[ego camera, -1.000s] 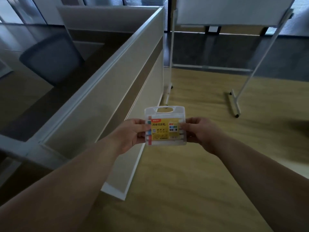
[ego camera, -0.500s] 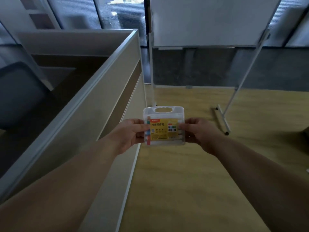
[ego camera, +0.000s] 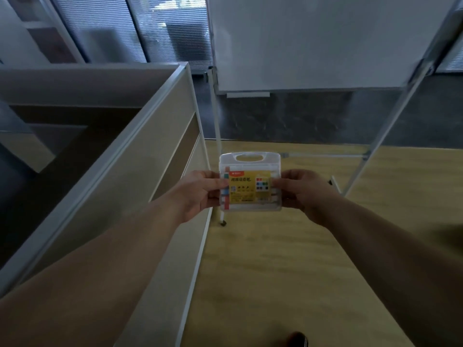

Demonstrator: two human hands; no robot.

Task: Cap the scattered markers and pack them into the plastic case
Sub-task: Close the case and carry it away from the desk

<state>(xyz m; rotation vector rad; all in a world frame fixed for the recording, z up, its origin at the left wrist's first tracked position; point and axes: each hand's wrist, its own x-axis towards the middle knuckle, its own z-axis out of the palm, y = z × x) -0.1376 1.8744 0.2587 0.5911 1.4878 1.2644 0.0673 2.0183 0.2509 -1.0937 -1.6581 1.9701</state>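
A clear plastic case [ego camera: 250,157] with a carry handle on top and a yellow label on its front is held upright in front of me, closed. Both arms are stretched out. My left hand [ego camera: 200,194] grips the case's left side and my right hand [ego camera: 299,190] grips its right side. Through the left wall I see the coloured ends of several markers [ego camera: 226,194] stacked inside. No loose markers are in view.
A beige office partition [ego camera: 140,156] with a metal top rail runs along my left, with a desk area behind it. A whiteboard on a wheeled stand [ego camera: 313,41] stands ahead, its legs on the wooden floor [ego camera: 288,271]. Windows with blinds lie beyond.
The view has tilted upward, showing more of the whiteboard and windows. Both hands keep the same hold on the case, which stays in the middle of the view.
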